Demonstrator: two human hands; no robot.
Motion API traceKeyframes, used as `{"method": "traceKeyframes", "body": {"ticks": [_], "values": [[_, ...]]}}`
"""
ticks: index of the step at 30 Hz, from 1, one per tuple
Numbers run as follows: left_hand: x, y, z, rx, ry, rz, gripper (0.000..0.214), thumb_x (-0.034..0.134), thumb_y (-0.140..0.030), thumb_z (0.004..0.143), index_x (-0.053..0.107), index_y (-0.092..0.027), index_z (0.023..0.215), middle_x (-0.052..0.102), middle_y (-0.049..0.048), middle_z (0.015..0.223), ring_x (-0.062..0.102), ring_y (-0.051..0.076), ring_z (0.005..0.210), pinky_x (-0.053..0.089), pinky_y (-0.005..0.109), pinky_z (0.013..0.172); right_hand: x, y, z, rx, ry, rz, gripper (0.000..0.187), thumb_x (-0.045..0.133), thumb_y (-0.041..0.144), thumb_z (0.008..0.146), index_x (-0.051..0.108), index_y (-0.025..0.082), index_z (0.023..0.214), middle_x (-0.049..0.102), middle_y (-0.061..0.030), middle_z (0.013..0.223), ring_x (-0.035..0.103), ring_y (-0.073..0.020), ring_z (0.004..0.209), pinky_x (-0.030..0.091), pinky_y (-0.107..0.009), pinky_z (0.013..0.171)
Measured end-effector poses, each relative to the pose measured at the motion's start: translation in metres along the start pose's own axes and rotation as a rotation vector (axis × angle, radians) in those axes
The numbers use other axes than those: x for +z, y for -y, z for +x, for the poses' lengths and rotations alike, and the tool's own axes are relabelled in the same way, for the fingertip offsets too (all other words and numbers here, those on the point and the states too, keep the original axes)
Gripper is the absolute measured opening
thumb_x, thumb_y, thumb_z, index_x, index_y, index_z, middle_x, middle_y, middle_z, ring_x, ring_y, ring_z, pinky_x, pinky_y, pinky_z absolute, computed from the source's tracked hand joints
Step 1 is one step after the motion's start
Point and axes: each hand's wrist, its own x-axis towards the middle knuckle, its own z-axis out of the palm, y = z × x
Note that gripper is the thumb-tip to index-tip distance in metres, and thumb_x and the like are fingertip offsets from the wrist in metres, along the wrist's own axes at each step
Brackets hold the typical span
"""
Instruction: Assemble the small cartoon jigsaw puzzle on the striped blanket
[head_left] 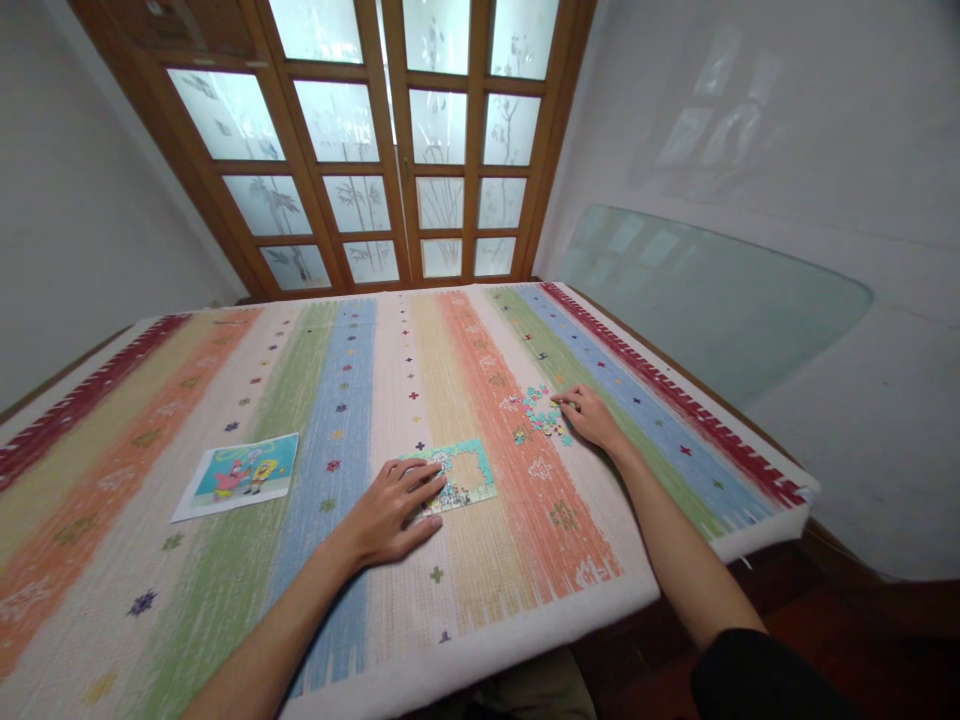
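Observation:
A partly built jigsaw puzzle [472, 470] with a teal border and a hollow middle lies on the striped tablecloth [337, 400]. My left hand [394, 510] rests flat on the puzzle's left edge, fingers stretched out. A small heap of loose puzzle pieces [541, 412] lies further right. My right hand [589, 412] reaches into that heap, fingertips pinched at a piece.
A cartoon reference picture [240, 475] lies on the cloth at the left. Wooden doors with frosted glass panes [405, 140] stand behind the table. A glass sheet [705, 290] leans on the right wall. The table's near edge [525, 640] runs close to me.

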Motion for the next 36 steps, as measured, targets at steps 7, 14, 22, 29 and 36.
{"method": "traceKeyframes", "body": {"ticks": [7,14,22,29,36], "values": [[0.0,0.0,-0.001,-0.006,-0.002,-0.002,0.049,0.055,-0.041,0.1,0.055,-0.024,0.146,0.061,0.0116,0.146,0.056,0.034,0.129,0.042,0.054,0.108,-0.001,-0.007,-0.001,0.0,0.005,0.005,0.035,0.05,0.023,0.09,0.082,0.021,0.104,0.069,-0.0118,0.097,0.062,-0.0268,0.092,0.049,-0.041,0.093],[0.001,0.001,-0.002,0.0,0.007,-0.002,0.05,0.054,-0.042,0.101,0.054,-0.024,0.148,0.06,0.0118,0.147,0.055,0.034,0.131,0.042,0.055,0.108,0.0,-0.009,0.003,0.01,0.019,0.02,0.035,0.05,0.023,0.091,0.083,0.022,0.1,0.069,-0.0114,0.096,0.063,-0.0267,0.092,0.049,-0.041,0.093],[0.0,-0.001,0.0,-0.004,-0.014,-0.003,0.047,0.054,-0.039,0.101,0.055,-0.025,0.146,0.061,0.0101,0.145,0.056,0.032,0.129,0.044,0.053,0.107,-0.003,0.004,0.036,-0.067,0.072,0.003,0.032,0.055,0.026,0.092,0.082,0.023,0.109,0.069,-0.012,0.102,0.062,-0.0273,0.098,0.047,-0.04,0.096],[-0.001,-0.002,-0.001,-0.017,-0.012,-0.003,0.046,0.054,-0.04,0.102,0.056,-0.025,0.145,0.062,0.0096,0.145,0.056,0.031,0.129,0.044,0.053,0.107,0.007,0.004,0.04,-0.085,0.062,-0.055,0.023,0.064,0.026,0.084,0.082,0.022,0.098,0.07,-0.0109,0.1,0.061,-0.0277,0.099,0.047,-0.041,0.097],[0.0,-0.001,-0.001,-0.003,-0.017,0.003,0.047,0.055,-0.038,0.101,0.055,-0.024,0.146,0.061,0.0096,0.145,0.056,0.032,0.129,0.046,0.054,0.107,0.004,0.003,0.028,-0.112,0.056,-0.03,0.027,0.059,0.026,0.09,0.082,0.022,0.105,0.067,-0.0119,0.102,0.061,-0.0278,0.101,0.046,-0.042,0.098]]}}
